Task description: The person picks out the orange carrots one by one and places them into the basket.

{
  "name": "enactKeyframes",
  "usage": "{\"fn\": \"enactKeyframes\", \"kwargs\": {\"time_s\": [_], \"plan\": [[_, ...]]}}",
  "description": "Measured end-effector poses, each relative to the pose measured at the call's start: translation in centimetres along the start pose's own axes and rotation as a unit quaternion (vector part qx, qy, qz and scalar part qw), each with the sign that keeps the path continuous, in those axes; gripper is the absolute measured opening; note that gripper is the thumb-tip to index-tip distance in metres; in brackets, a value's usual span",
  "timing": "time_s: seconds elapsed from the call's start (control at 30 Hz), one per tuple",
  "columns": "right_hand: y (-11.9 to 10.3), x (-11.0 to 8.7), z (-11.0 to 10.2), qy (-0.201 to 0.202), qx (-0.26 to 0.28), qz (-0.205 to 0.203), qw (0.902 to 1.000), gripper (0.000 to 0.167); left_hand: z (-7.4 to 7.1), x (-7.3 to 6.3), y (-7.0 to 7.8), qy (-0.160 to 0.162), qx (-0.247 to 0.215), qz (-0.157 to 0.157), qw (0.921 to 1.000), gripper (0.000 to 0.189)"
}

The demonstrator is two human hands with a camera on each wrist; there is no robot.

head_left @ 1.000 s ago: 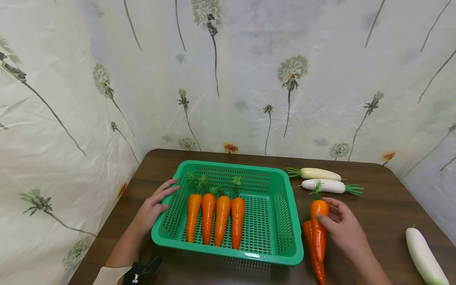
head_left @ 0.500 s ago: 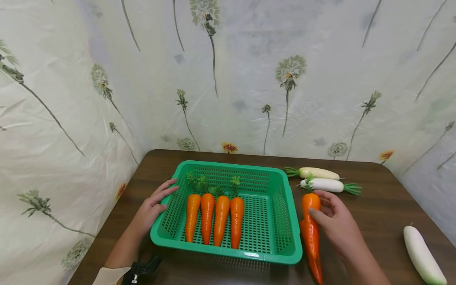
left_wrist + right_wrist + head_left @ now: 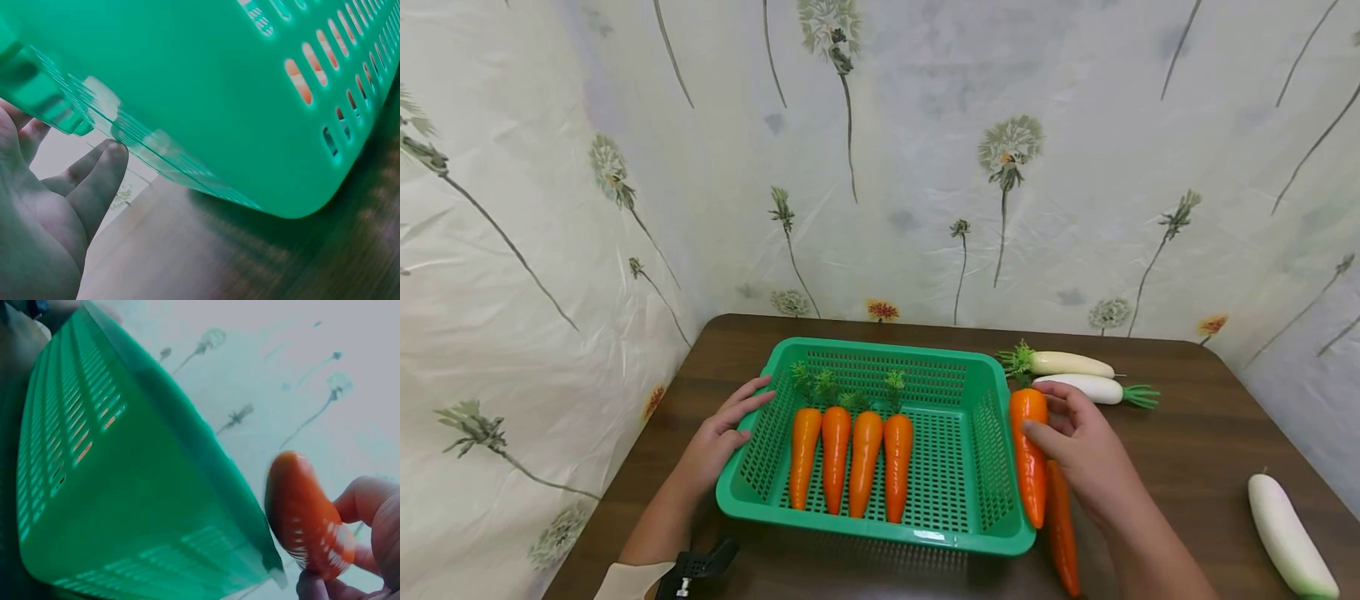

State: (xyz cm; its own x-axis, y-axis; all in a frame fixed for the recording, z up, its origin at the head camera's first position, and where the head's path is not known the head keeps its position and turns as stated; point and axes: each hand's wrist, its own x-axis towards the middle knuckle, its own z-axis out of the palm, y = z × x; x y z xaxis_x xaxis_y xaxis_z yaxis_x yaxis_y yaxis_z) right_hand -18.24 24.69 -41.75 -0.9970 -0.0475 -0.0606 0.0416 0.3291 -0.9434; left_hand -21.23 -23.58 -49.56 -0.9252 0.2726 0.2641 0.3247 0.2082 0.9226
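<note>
My right hand (image 3: 1086, 433) pinches a shiny orange carrot (image 3: 1028, 458) with feathery green top, thumb on its near side. The carrot overlaps the right rim of a green perforated basket (image 3: 951, 540). In the right wrist view this carrot (image 3: 303, 515) shows end-on, right at the basket's rim (image 3: 206, 440). My left hand (image 3: 718, 437) rests on the basket's left side, its fingers fairly straight. Seen from the left wrist, the left hand's fingers (image 3: 100, 181) touch the basket's outer side (image 3: 187, 81). Inside the basket, several carrots (image 3: 867, 462) lie side by side, tops pointing away.
One more carrot (image 3: 1062, 533) lies on the brown wooden table (image 3: 1172, 450), just right of the basket. Behind it are a cream radish (image 3: 1071, 363) and a white radish (image 3: 1086, 387) with green stalks. Far right lies a larger white radish (image 3: 1292, 537). A flower-patterned sheet (image 3: 910, 208) hangs behind.
My right hand has lifted the carrot off the one beneath and carried it left to the basket's right rim. The left hand and basket stay in place.
</note>
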Motion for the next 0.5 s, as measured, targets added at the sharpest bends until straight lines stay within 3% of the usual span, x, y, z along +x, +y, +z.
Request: {"fn": "enactKeyframes", "kwargs": {"time_s": [0.5], "plan": [[-3.0, 1.5, 2.4, -0.051, 0.017, -0.006, 0.9985, 0.061, 0.1, 0.0, 0.2, 0.001, 0.001, -0.002, 1.0000, 0.055]]}}
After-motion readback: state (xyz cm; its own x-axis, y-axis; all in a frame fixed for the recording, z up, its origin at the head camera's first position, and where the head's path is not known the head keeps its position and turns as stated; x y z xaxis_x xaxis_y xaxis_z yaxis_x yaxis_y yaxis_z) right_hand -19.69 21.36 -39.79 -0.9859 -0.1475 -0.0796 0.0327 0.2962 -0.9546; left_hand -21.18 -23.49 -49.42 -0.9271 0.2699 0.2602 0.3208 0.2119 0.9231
